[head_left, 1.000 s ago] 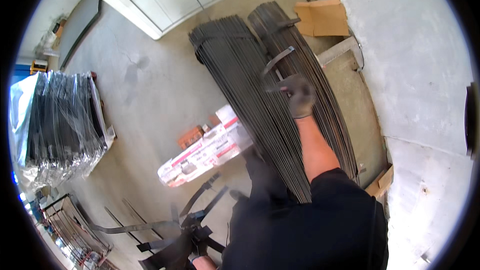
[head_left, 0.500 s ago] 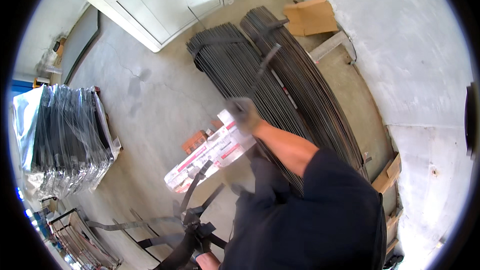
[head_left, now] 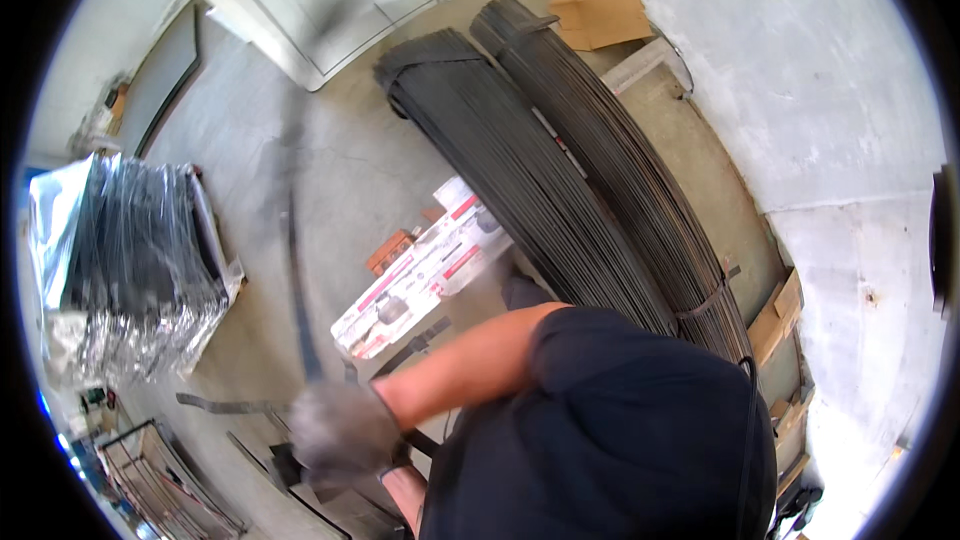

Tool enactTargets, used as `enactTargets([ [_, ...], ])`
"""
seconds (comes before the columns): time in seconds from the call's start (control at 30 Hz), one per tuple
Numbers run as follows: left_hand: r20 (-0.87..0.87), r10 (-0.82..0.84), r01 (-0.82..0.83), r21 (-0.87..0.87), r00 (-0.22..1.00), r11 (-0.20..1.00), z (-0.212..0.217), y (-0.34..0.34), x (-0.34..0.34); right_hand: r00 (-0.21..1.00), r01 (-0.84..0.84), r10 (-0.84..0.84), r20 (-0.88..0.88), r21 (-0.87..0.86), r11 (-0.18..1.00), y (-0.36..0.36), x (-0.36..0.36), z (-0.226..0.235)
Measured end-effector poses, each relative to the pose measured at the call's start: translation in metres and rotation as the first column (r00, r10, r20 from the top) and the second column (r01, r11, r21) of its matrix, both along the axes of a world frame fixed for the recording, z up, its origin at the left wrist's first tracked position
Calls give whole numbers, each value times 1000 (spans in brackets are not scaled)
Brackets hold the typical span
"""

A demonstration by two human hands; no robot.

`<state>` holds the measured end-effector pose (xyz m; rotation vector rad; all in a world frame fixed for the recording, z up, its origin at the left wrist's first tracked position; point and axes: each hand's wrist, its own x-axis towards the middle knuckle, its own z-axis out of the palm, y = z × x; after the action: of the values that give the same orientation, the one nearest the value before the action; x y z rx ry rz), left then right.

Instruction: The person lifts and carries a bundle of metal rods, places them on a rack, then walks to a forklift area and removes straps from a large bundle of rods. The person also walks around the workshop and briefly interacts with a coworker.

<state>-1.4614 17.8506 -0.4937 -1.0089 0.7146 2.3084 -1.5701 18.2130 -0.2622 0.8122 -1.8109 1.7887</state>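
My right hand (head_left: pixel 345 430), in a grey glove, is closed and smeared by motion at the lower left, its forearm crossing in front of my body. A long dark strap (head_left: pixel 296 290) rises from it and swings in a blur toward the white door. My left forearm (head_left: pixel 404 492) shows just below, but the right glove hides the left hand and its fingers. More dark straps (head_left: pixel 225 406) stick out left of the gloved hand. Ahead lies a long white and red printed carton (head_left: pixel 425 275), beside a bundle of thin dark rods (head_left: pixel 510 160).
A second, browner rod bundle (head_left: pixel 620 160) lies alongside, tied with bands. At left stands a plastic-wrapped stack (head_left: pixel 130 250). A brown cardboard piece (head_left: pixel 600 15) leans at the far wall. An orange block (head_left: pixel 390 252) sits by the carton; a metal-framed cart (head_left: pixel 165 475) stands lower left.
My right hand has swung from over the rod bundle down to the lower left, beside my left hand, which it covers. The strap has come off the rods and whips through the air.
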Motion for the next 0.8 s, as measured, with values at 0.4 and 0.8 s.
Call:
enactTargets([
  [0.4, -420, 434, -538, -167, 797, 826, 112, -69, 125, 614, -638, 732, -295, 361, 680, -201, 3, 101],
  [0.8, -520, 370, -521, -847, 770, -105, 48, -53, 344, 284, -728, 926, 248, -573, 377, -345, 54, 25],
])
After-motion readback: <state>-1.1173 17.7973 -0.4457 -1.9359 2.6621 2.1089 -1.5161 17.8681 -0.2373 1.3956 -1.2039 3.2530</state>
